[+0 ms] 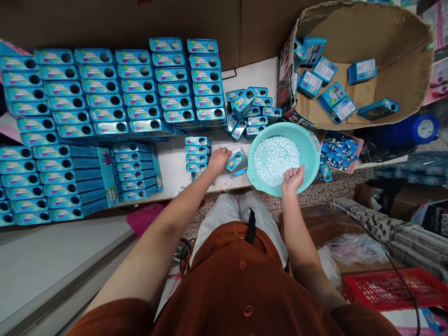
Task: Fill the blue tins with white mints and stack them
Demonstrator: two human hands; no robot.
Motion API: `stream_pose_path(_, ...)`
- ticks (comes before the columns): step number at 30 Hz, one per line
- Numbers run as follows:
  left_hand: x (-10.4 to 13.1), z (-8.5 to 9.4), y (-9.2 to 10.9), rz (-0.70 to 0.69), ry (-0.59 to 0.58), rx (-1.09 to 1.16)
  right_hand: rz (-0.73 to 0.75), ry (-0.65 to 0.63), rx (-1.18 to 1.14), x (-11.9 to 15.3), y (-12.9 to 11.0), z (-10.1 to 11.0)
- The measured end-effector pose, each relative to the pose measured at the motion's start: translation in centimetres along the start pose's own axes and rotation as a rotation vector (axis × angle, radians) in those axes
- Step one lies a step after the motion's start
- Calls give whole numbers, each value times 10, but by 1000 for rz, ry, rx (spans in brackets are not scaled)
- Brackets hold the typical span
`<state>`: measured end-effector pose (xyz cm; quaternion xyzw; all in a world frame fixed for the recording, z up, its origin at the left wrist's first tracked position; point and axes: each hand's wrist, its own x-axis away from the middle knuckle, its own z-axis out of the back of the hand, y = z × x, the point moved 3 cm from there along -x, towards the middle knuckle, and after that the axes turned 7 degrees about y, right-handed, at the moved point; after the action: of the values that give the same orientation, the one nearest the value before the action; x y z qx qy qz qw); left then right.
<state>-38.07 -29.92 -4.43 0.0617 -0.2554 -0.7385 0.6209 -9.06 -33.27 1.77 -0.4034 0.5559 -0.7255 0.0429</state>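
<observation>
My left hand (219,160) rests at the left edge of a small scale, its fingers curled near a blue tin (235,160) that lies on the scale (239,173); what its fingertips hold, if anything, is hidden. Over the right front part of a turquoise basin (310,161) is my right hand (293,179), its fingers curled closed; their contents cannot be made out. White pellets (276,156) cover much of the basin's bottom. Just left of my left hand stands a short row of blue tins (196,154).
Blue tins stand in long rows (133,93) at the left and back. A loose pile of tins (247,102) lies behind the basin. At the back right, a cardboard box (395,60) holds several blue packs. A small box of blue caps (338,151) sits right of the basin.
</observation>
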Motion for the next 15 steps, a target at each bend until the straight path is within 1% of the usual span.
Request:
stream_pose_path(4,-4,-5,-2,12,-30,-11,12,-3,21,-4,-1,4)
stream_pose_path(9,-7,-7,-3,13,-32,-7,-2,-22,-9,-4,0,5)
stream_pose_path(15,-4,-7,-4,14,-54,-68,-8,-29,9,-3,-1,5)
